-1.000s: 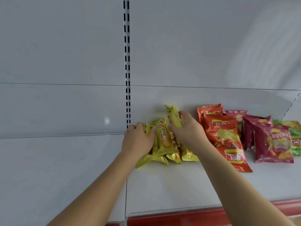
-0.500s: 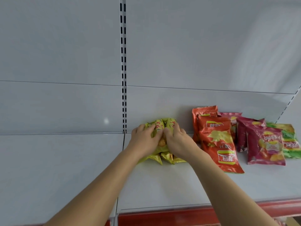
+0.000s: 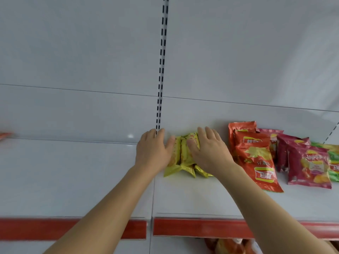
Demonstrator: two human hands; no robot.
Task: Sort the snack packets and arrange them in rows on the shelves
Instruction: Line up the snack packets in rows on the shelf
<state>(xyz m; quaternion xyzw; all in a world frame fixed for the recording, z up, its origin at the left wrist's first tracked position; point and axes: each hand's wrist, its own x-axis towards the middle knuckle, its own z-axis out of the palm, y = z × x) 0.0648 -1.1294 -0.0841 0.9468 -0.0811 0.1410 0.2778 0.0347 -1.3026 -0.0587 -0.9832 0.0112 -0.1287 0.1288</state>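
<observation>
Fingers (image 3: pixel 207 133) of both hands spread flat, gripping nothing: left hand (image 3: pixel 153 153) and right hand (image 3: pixel 211 153) press yellow snack packets (image 3: pixel 183 154) between them on shelf (image 3: pixel 183 198). Orange chip packets (image 3: pixel 255 154) just right of right hand.

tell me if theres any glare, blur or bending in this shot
Head view: a small bright glare spot sits on the white back panel left of the left hand; the far left edge is smeared, an orange thing there unreadable; the panel seams bow from the wide lens; the yellow packets and orange packets stay fairly sharp.
</observation>
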